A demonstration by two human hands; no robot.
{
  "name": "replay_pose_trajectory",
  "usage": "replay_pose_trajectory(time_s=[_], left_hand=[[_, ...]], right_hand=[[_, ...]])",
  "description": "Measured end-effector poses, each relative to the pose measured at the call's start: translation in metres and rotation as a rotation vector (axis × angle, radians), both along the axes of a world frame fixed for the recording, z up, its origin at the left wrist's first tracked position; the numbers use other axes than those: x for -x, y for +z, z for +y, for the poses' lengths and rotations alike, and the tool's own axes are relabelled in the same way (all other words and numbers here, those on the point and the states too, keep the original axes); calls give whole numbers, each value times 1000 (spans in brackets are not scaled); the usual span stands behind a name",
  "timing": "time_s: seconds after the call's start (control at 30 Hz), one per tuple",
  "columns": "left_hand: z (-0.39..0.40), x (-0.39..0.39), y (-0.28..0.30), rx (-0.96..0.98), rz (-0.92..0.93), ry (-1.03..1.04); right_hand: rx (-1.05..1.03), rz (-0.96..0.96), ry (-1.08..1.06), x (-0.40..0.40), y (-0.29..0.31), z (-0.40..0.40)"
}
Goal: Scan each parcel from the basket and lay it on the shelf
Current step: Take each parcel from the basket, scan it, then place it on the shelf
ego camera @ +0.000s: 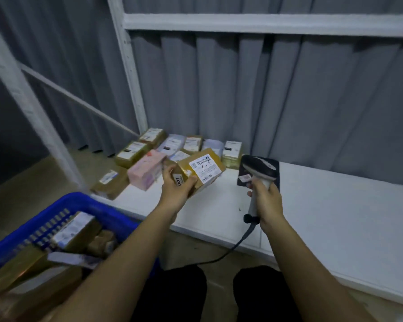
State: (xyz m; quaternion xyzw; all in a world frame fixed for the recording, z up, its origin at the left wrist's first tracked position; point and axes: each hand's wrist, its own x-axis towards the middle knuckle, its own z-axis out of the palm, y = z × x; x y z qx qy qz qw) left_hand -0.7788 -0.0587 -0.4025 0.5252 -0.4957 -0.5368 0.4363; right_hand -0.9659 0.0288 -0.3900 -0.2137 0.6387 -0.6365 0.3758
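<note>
My left hand [176, 187] grips a small brown parcel [201, 170] by its near end, its white barcode label turned up, held just above the white shelf [323, 205]. My right hand [264, 201] holds a handheld scanner [257, 173] upright by its grey handle, head level with the parcel and to its right. The scanner's black cable [230, 249] hangs down off the shelf edge. A blue basket [63, 205] at the lower left contains several brown parcels [76, 231].
Several parcels [191, 144] lie in rows at the shelf's back left, among them a pink box [146, 171]. White shelf uprights [130, 73] and a crossbar frame grey curtains behind. A dark flat object [276, 180] stands behind the scanner. The shelf's right part is bare.
</note>
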Motion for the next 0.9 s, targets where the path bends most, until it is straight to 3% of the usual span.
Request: replay_pose_trajectory(time_s=[0.17, 0.3, 0.63, 0.77, 0.9], left_hand=[[-28, 70, -60, -177, -52, -75], [-54, 82, -95, -288, -46, -59], [-105, 5, -111, -356, 76, 243], [-115, -26, -118, -420, 59, 246], [-122, -31, -125, -407, 17, 121]], right_hand=[[-120, -36, -144, 47, -41, -27], [-157, -69, -132, 50, -60, -67], [-185, -184, 119, -14, -90, -145], [-222, -211, 109, -23, -100, -158], [-240, -221, 102, -21, -109, -169]])
